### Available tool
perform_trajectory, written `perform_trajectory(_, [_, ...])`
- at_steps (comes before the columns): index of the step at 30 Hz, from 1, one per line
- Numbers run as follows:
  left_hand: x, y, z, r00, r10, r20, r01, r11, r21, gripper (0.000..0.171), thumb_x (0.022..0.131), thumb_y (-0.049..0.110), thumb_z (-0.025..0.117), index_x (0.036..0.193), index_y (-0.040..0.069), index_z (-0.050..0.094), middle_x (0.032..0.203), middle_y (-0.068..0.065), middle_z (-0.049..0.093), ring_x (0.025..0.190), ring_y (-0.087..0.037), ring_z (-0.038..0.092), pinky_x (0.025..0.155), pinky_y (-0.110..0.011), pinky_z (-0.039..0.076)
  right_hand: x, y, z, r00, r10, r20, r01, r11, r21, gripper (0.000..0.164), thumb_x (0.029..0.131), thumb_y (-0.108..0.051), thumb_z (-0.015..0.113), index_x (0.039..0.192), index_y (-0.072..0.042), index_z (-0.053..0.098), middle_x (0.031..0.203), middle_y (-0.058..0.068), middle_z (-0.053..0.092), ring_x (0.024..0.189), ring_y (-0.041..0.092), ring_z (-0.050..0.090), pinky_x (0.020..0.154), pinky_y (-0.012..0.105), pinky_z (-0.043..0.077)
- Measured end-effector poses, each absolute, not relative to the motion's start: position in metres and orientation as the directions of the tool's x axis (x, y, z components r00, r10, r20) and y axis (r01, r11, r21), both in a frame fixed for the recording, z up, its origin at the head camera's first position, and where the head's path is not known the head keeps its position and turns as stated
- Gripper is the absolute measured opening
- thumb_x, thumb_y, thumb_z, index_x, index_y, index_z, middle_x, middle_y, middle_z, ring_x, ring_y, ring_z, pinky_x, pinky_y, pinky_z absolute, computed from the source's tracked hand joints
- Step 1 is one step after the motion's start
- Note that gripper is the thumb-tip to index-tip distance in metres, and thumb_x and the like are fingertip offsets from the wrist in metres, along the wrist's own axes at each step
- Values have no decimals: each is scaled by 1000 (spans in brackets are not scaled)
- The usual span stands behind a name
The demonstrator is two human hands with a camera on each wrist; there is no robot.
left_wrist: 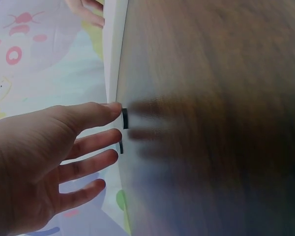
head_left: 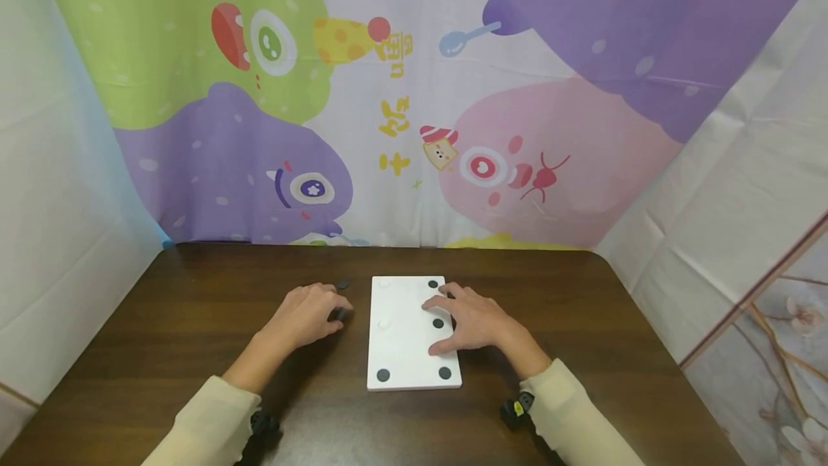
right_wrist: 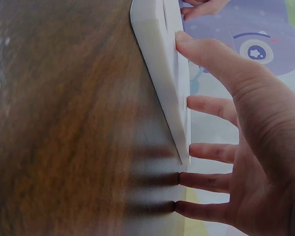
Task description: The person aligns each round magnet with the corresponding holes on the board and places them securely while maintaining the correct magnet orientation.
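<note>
A white board (head_left: pixel 404 351) lies on the table. Dark discs sit along its right side, among them a middle disc (head_left: pixel 438 323), and another disc (head_left: pixel 383 375) is at its lower left corner. Two faint round recesses show on its left side. My right hand (head_left: pixel 475 321) spreads over the board's right edge, fingertips at the board, gripping nothing. Left of the board, my left hand (head_left: pixel 313 315) hovers low over the table, thumb and fingers apart. Two loose dark discs are by its fingertips: a nearer disc (left_wrist: pixel 125 118) beyond the thumb and index finger, and a farther disc (head_left: pixel 342 284).
The brown wooden table (head_left: pixel 517 423) ends at the back against a cartoon-printed curtain (head_left: pixel 401 214). Pale sheets (head_left: pixel 705 185) hang at both sides. A small dark wrist device (head_left: pixel 516 410) sits at each sleeve.
</note>
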State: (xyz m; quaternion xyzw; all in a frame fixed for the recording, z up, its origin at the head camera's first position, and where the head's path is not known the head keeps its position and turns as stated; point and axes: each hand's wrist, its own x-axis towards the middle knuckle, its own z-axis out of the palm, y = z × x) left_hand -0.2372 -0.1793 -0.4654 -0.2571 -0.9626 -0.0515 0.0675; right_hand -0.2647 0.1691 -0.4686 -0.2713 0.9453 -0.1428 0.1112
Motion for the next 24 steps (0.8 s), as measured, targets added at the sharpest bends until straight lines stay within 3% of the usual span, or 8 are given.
perform_trajectory(12, [-237, -180, -467, -865, 490, 106, 499, 863, 85, 22, 92, 21, 95, 113, 20, 90, 109, -2, 84, 102, -27, 80, 83, -45, 68, -263, 168, -467, -829, -541, -143, -477, 817, -325, 80, 86, -63, 91, 155, -32, 65, 171, 15, 51, 147, 39, 56, 108, 69, 56])
perform_trajectory(24, [-239, -181, -466, -850, 507, 144, 521, 849, 90, 15, 91, 18, 95, 105, 22, 90, 102, 4, 84, 96, -21, 79, 79, -40, 66, -264, 169, -467, -831, -537, -146, -474, 820, -319, 81, 85, -63, 91, 155, -32, 65, 172, 15, 50, 148, 41, 56, 110, 71, 55])
